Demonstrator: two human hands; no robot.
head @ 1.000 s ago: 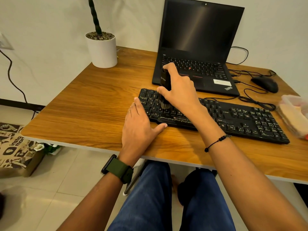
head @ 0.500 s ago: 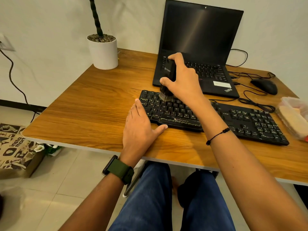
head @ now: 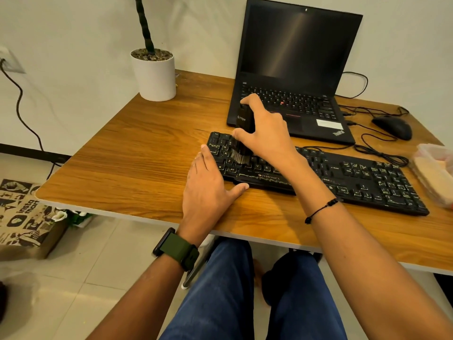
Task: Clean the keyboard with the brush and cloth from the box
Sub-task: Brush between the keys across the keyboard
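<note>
Black brush gripped upright in my right hand | bristles on keyboard left keys | light, soft tips; hold the stiff body | left hand flat, bracing the edge

2 bare forearms are seen, with no sleeves reaching the wrists. On the left wrist a watch is worn, with a dark case at the outer edge and a broad olive-green strap fitted with a matching loop. On the right wrist a thin black cord bracelet is worn, with small dark beads or knots at 2 places along it. The left hand and right hand are ungloved and no rings are visible. The legs are covered by blue denim trousers.
</note>
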